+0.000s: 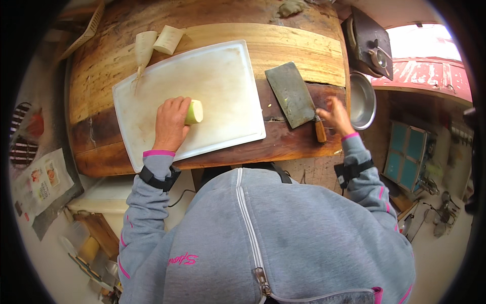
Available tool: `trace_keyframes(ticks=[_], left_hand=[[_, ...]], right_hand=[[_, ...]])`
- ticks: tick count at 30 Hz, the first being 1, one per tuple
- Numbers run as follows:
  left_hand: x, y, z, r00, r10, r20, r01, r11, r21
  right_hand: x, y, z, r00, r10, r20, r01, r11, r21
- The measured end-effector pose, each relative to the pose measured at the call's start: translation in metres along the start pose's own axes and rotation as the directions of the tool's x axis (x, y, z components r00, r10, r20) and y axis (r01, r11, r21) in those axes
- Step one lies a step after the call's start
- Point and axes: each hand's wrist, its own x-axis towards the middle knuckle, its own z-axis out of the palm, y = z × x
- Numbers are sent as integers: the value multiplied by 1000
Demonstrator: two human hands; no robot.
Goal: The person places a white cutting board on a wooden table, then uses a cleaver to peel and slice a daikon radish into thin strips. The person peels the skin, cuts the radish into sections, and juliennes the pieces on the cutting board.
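My left hand (pixel 171 123) grips a cut piece of green-skinned radish (pixel 196 112) on the white plastic cutting board (pixel 224 91); its pale cut face points right. My right hand (pixel 337 116) hovers with fingers apart just right of the wooden handle of a cleaver (pixel 290 95). The cleaver lies flat on the wooden table, right of the board, its blade pointing away from me. Beyond the board's far left edge lie a tapered white radish end (pixel 145 47), its root hanging over the board, and a cut white radish chunk (pixel 169 40).
The wooden table (pixel 303 43) has a crumpled cloth-like item (pixel 291 7) at its far edge. A metal basin (pixel 362 100) stands off the table's right edge, below a dark board with a small strainer (pixel 379 57). A plastic basket (pixel 85 30) is at the far left.
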Motion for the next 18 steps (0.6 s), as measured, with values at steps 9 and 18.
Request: trace_keyframes(ticks=[9, 18], left_hand=[[-31, 46, 28, 975, -174, -140, 188, 977, 97], [-46, 49, 31, 957, -172, -234, 164, 985, -54]], right_hand=[[9, 27, 45, 955, -159, 252, 105, 971, 216], [-22, -63, -10, 766, -238, 597, -538, 272, 798]])
